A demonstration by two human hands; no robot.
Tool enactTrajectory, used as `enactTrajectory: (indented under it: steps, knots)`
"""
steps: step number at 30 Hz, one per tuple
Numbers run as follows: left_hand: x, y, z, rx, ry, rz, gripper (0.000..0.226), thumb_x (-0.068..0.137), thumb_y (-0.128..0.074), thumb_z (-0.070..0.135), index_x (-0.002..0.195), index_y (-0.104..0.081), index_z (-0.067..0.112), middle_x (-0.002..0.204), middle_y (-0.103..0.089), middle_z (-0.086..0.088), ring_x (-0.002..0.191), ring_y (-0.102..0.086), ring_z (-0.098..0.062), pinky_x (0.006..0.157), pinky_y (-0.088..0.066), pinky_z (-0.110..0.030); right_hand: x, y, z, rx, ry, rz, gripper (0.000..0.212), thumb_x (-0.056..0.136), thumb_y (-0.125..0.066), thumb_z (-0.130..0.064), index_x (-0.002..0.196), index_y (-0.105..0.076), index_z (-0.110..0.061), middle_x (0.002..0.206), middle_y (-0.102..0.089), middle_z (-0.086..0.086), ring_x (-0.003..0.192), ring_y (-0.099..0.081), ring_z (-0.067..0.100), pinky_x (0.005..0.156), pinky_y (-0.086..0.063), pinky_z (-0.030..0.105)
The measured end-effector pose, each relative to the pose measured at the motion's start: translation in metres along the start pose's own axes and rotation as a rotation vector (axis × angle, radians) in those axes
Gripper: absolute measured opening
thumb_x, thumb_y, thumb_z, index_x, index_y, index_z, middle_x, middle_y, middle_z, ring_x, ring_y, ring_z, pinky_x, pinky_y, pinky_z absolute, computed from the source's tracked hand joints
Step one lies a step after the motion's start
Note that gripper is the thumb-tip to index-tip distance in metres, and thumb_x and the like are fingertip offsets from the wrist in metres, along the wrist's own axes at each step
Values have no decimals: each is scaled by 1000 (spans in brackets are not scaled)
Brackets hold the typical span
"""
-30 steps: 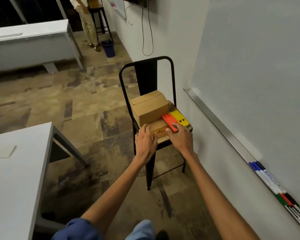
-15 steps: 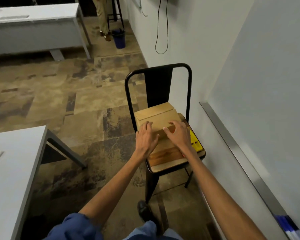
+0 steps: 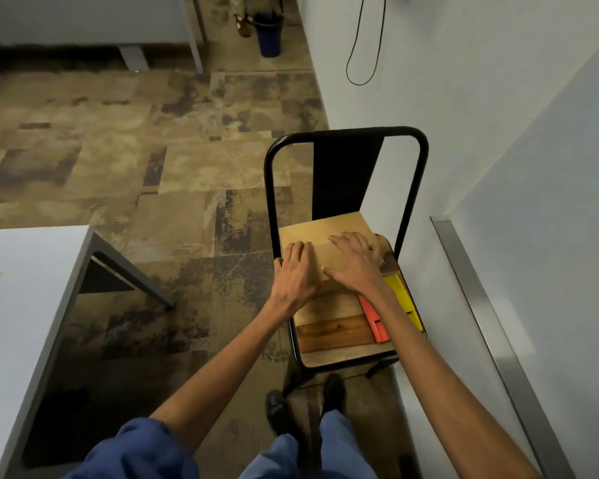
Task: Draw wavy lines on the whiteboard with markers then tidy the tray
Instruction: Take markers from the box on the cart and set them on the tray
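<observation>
A closed cardboard box [image 3: 329, 227] sits on the seat of a black metal chair [image 3: 346, 133] beside the wall. My left hand [image 3: 296, 271] lies on the box's front left corner, fingers flat on top and thumb at its left side. My right hand [image 3: 355, 262] rests spread across the box's top right. Next to my right forearm a red block [image 3: 372, 318] and a yellow block [image 3: 402, 299] lie on the seat. The whiteboard [image 3: 554, 174] and its metal tray rail [image 3: 478, 305] run along the right; no markers are in view.
A white table [image 3: 21, 292] stands at the left with a grey leg angling toward the chair. Patterned carpet lies between them. My shoes [image 3: 277, 409] are just in front of the chair. A blue bin [image 3: 268, 36] and a hanging cable [image 3: 363, 46] are farther back.
I have stepped closer to the chair and the view has tilted down. Both hands moved from the seat's front edge up onto the cardboard box. The markers have left the view.
</observation>
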State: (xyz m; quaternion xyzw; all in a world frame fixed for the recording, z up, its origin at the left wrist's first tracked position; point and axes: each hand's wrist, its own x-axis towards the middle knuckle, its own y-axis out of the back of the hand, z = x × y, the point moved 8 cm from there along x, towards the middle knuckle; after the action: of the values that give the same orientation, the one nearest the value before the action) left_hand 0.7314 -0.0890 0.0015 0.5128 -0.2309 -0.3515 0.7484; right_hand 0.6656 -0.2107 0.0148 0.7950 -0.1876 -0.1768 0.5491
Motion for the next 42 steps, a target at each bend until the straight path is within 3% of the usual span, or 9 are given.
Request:
enactTrajectory:
  steps: [9, 14, 17, 20, 24, 28, 34, 38, 42]
  knots:
    - [1, 13, 0, -49, -23, 85, 72, 68, -77, 42, 128, -45, 18, 124, -47, -2, 117, -40, -22, 90, -33, -37, 13, 25, 2, 148, 6, 278, 25, 94, -51, -41, 98, -71, -27, 105, -70, -6, 104, -56, 13, 96, -25, 34]
    - [-12, 38, 1, -251, -69, 268, 40, 92, -50, 57, 105, -65, 22, 100, -60, 8, 99, -48, -8, 90, -35, -33, -3, 46, 9, 219, 2, 368, 19, 92, -58, -32, 86, -74, -23, 85, -73, -6, 83, -64, 13, 93, -41, 37]
    - [-12, 48, 5, -377, -50, 278, 40, 99, -47, 45, 78, -70, 20, 76, -65, 10, 78, -55, -5, 77, -43, -34, -13, 50, 18, 240, -60, 343, 18, 89, -61, -31, 83, -75, -22, 81, -74, -5, 73, -66, 14, 81, -49, 38]
    - [-4, 37, 7, -432, 37, 177, 42, 98, -53, 41, 63, -67, 21, 59, -63, 10, 57, -56, -2, 58, -48, -31, -15, 38, 26, 144, -137, 186, 16, 87, -61, -32, 83, -74, -24, 83, -74, -6, 78, -67, 17, 84, -47, 38]
    - [-2, 13, 9, -413, 102, 19, 22, 87, -63, 42, 97, -70, 24, 83, -68, 11, 72, -59, -2, 65, -52, -29, -13, 23, 34, 123, -195, 75, 21, 84, -68, -30, 104, -70, -23, 100, -72, -3, 96, -65, 18, 88, -47, 39]
    - [-4, -9, 9, -244, 56, -82, 49, 83, -63, 49, 124, -54, 25, 118, -51, 3, 110, -46, -15, 91, -44, -35, -9, 2, 36, 88, -192, 34, 40, 81, -71, -34, 116, -59, -19, 113, -60, 5, 111, -52, 25, 88, -46, 40]
    - [-7, 1, -2, -112, 315, 167, 59, 77, -60, 57, 120, -47, 19, 124, -42, -6, 114, -38, -23, 87, -39, -38, -7, -2, 41, 45, -236, 204, 55, 76, -73, -46, 115, -52, -14, 111, -54, 8, 104, -48, 25, 78, -48, 39]
    - [-1, -6, -3, -100, 476, 182, 78, 69, -62, 66, 122, -41, 12, 131, -36, -13, 117, -36, -29, 88, -42, -42, -4, -2, 44, -4, -271, 224, 56, 73, -73, -50, 113, -53, -14, 110, -53, 8, 102, -47, 26, 76, -45, 40]
    - [0, -11, -1, -128, 511, 218, 76, 69, -61, 64, 121, -40, 11, 130, -36, -14, 115, -36, -30, 85, -45, -42, -4, -5, 44, -36, -283, 231, 54, 73, -71, -48, 113, -52, -17, 110, -53, 7, 102, -46, 25, 77, -41, 39]
